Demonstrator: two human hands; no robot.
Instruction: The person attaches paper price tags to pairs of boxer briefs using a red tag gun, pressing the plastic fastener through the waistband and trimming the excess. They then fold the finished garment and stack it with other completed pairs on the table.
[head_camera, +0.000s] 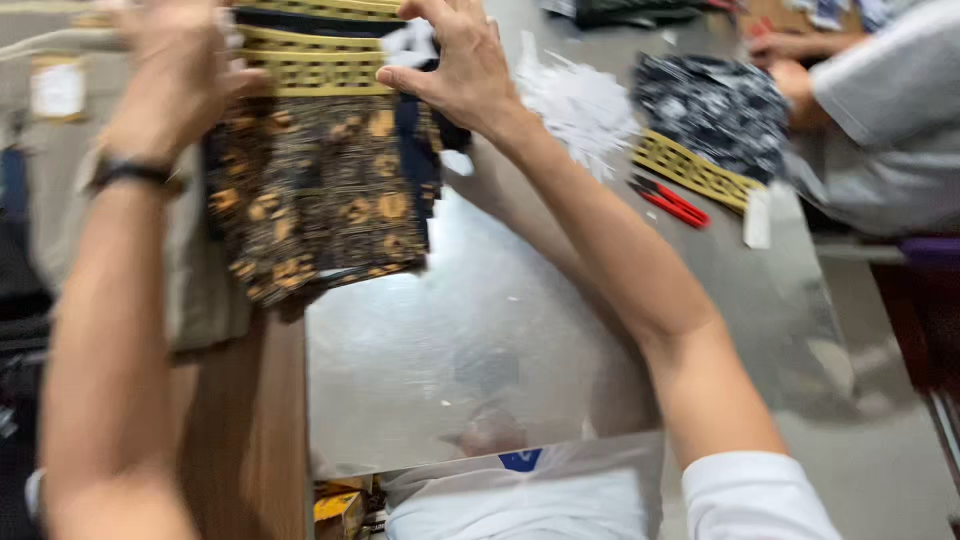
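At the far left, a beige folded cloth with a pale tag (60, 150) hangs over the edge of the brown wooden counter (250, 420). Next to it, the left hand (175, 70), a dark band at its wrist, rises blurred at the top-left corner of a stack of dark printed shorts with orange floral pattern and yellow woven waistbands (320, 190); its grip seems closed over the stack's left edge, though motion blur leaves this uncertain. The stack sits at the far end of the counter, half over the wood and half over the shiny metal sheet (480, 340) that covers the middle. The right hand (455, 60) presses on the stack's right waistband, fingers spread flat and thumb hooked under the edge, so its grip is clamped on the garments.

The step in hand looks like squaring or gathering the pile from both sides. The next move likely calls for an even hold on both edges, so the layers do not slide apart.

Further right lie a heap of white shredded paper strips (575, 100), red-handled snips (670, 205), and another dark printed garment with a yellow waistband (705, 120), handled by a co-worker's hand (790, 75) in a grey sleeve.
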